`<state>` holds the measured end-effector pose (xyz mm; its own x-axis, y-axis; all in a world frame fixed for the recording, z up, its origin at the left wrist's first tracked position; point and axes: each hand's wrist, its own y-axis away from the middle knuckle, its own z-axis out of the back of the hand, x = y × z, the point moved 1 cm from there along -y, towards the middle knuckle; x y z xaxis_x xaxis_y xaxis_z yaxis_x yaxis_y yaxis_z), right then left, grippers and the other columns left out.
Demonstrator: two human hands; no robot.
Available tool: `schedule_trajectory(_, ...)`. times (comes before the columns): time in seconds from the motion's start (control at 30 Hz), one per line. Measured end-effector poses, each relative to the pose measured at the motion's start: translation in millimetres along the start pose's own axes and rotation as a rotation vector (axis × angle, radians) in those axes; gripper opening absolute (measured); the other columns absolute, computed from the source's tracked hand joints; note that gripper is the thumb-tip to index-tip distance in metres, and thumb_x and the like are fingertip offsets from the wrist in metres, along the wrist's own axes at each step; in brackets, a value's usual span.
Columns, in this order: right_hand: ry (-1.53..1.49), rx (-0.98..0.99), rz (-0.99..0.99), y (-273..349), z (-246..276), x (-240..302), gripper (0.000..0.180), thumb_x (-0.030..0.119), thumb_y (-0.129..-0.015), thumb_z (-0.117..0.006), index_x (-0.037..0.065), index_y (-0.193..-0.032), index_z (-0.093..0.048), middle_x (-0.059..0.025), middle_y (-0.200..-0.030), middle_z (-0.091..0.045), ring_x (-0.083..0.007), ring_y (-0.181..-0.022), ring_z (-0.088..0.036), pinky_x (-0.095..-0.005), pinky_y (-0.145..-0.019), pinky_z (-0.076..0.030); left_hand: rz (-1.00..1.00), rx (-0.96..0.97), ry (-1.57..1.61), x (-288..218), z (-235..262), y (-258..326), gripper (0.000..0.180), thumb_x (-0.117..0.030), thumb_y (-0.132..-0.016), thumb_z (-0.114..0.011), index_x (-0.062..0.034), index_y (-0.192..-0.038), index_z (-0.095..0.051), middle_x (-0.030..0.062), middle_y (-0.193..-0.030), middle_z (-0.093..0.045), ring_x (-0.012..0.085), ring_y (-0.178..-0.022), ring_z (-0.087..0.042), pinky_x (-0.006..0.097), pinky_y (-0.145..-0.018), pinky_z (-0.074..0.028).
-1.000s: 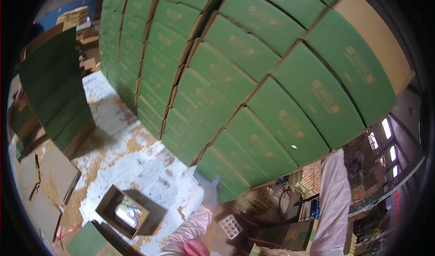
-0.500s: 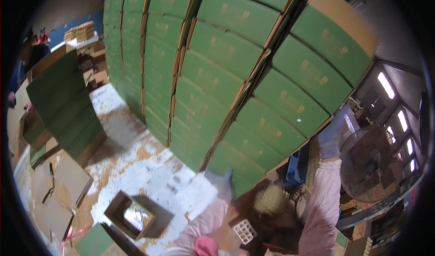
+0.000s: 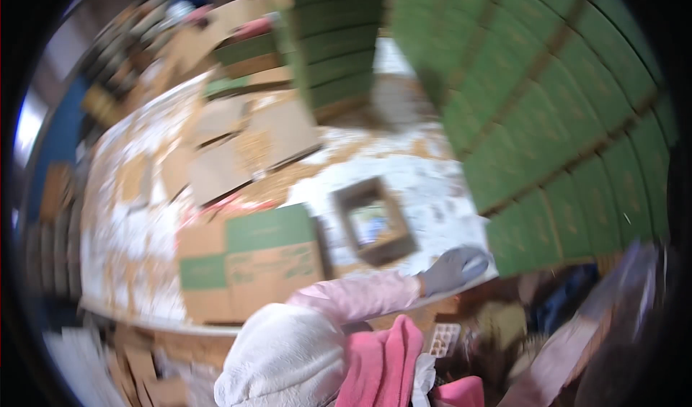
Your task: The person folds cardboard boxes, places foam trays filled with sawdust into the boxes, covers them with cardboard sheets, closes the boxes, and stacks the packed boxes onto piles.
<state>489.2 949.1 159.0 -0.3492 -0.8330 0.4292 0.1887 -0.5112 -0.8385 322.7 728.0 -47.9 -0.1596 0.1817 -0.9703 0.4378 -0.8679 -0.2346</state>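
Note:
My left hand (image 3: 455,270), in a grey glove below a pink sleeve, rests at the near edge of the white work surface (image 3: 306,193), close to the foot of the stacked green cartons (image 3: 533,140). Its fingers look bent, but blur hides whether they hold anything. My right hand (image 3: 638,266), also gloved, is smeared by motion beside the lower right end of the stack. I cannot make out its fingers. Left of my left hand stands a small open cardboard frame (image 3: 395,223) with something shiny inside.
A green and brown carton (image 3: 263,263) lies at the near left. Flattened cardboard (image 3: 223,166) and loose shavings cover the surface behind it. A column of green cartons (image 3: 335,43) stands at the back. A white egg-tray-like piece (image 3: 443,338) sits below the edge.
My view has swung left, so the carton stack now appears farther right. My right hand was raised against the stack's right side and now appears lower. The frame has not visibly moved on the surface.

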Motion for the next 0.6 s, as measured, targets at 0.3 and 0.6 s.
schedule_trajectory(0.3,-0.604,1.459,0.18,424.5,-115.2,238.3,0.098,0.038,-0.065,-0.081,-0.005,-0.137,-0.031,-0.031,-0.138,-0.033,-0.0434,-0.131,-0.031,-0.0443,-0.108,-0.03,0.949,-0.316,-1.219,-53.8,300.0,447.2,0.1,-0.059,-0.059,-0.074,-0.0115,-0.138,-0.036,0.0293,-0.136,-0.033,0.0503,-0.122,-0.032,0.058,-0.096,-0.032)
schedule_trajectory(0.6,-0.426,1.541,0.112,420.9,-112.3,269.5,0.109,0.042,-0.056,-0.083,-0.002,-0.139,-0.028,-0.0283,-0.141,-0.03,-0.0441,-0.129,-0.032,-0.0418,-0.106,-0.034,0.755,-0.172,-1.247,16.6,276.1,559.5,0.066,-0.046,-0.081,-0.05,-0.0241,-0.141,-0.034,0.0273,-0.143,-0.026,0.0579,-0.126,-0.022,0.071,-0.096,-0.02)
